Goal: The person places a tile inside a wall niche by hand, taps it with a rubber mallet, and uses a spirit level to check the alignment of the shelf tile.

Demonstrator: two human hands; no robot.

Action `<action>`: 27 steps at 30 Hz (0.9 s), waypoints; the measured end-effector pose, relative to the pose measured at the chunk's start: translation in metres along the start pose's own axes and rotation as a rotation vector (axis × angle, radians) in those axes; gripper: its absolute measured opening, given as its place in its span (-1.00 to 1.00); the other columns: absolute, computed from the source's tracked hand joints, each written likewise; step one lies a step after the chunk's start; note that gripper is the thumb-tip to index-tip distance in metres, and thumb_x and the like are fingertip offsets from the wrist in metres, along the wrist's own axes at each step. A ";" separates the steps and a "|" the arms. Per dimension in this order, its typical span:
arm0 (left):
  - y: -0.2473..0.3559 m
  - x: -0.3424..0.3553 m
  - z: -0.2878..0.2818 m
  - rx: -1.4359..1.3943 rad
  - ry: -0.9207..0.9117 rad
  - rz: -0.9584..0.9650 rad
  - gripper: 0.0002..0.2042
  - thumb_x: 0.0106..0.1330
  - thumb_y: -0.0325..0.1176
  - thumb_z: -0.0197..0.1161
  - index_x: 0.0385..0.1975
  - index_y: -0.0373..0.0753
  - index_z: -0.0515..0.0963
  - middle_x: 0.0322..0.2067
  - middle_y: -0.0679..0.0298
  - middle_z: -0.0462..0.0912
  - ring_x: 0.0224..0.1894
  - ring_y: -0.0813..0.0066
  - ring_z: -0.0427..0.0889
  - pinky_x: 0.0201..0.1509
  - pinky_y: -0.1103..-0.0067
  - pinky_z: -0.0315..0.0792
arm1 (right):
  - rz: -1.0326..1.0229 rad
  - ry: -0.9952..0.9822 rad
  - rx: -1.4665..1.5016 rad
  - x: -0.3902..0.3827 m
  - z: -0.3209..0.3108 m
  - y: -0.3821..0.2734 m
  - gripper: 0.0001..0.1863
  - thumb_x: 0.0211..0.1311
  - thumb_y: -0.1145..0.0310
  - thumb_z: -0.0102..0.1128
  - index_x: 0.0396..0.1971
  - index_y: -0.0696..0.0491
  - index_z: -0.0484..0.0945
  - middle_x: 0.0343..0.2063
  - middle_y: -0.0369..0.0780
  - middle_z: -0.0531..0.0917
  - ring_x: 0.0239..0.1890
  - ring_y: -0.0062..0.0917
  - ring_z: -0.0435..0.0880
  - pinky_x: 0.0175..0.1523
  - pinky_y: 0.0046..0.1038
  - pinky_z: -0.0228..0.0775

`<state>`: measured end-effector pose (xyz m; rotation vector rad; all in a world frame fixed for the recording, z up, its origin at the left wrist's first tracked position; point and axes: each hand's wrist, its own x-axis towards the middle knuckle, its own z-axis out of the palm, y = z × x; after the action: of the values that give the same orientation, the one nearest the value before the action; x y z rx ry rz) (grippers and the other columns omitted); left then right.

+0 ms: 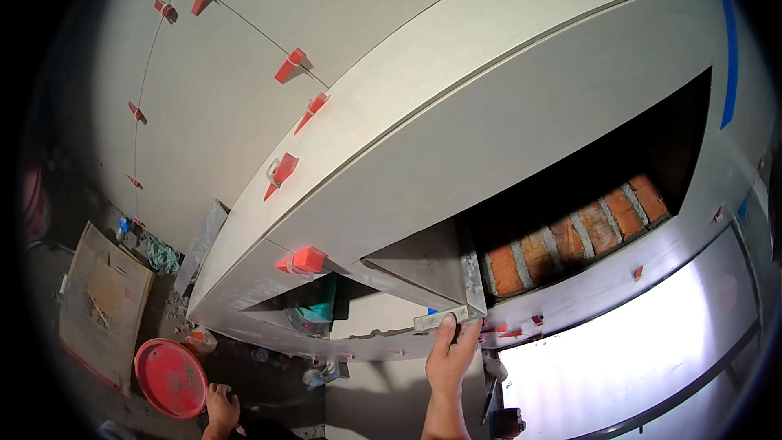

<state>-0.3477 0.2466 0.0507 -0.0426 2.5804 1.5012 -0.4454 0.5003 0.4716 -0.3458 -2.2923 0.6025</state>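
Observation:
My right hand (450, 358) reaches up at the lower middle, its thumb and fingers closed on a narrow, dusty grey strip (430, 322). The strip meets the lower end of an upright grey edge (471, 273) in the opening of a pale tiled structure; I cannot tell whether the two are joined. Low on the left, my left hand (221, 409) has curled fingers beside a round red lid or bucket top (171, 379). Anything inside those fingers is hidden.
Red levelling wedges (290, 65) line the tile joints. A recess shows red bricks (603, 228) with mortar between them. Blue tape (727, 49) marks the upper right. A dusty board (106, 301) leans at left; a teal object (318, 305) sits in the smaller opening.

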 end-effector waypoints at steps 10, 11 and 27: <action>0.000 0.001 0.002 0.003 -0.010 -0.025 -0.78 -0.01 -0.50 0.26 -0.33 -0.35 0.48 -0.27 -0.04 0.46 -0.12 -0.07 0.42 0.02 0.18 0.33 | 0.017 -0.047 -0.046 -0.001 -0.002 -0.002 -0.68 0.43 0.41 -0.04 0.07 0.26 0.26 -0.17 -0.13 0.53 -0.20 -0.54 0.50 -0.12 -0.52 0.41; -0.002 0.000 0.005 0.000 -0.002 -0.016 -0.77 -0.01 -0.50 0.26 -0.32 -0.34 0.48 -0.27 -0.04 0.46 -0.12 -0.07 0.42 0.02 0.18 0.32 | 0.024 -0.044 -0.055 -0.001 -0.002 -0.002 -0.68 0.43 0.42 -0.04 0.07 0.26 0.26 -0.17 -0.13 0.53 -0.20 -0.54 0.50 -0.13 -0.53 0.41; -0.007 -0.002 0.005 -0.017 -0.015 -0.036 -0.77 0.00 -0.50 0.26 -0.31 -0.35 0.49 -0.26 -0.04 0.45 -0.10 -0.08 0.41 0.02 0.18 0.32 | -0.053 0.144 -0.124 0.002 0.013 -0.005 -0.73 0.31 0.46 0.03 -0.06 0.27 0.33 -0.36 0.01 0.60 -0.36 -0.18 0.64 -0.22 -0.29 0.45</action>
<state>-0.3442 0.2475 0.0423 -0.0795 2.5415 1.5047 -0.4563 0.4924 0.4669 -0.3741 -2.1980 0.3971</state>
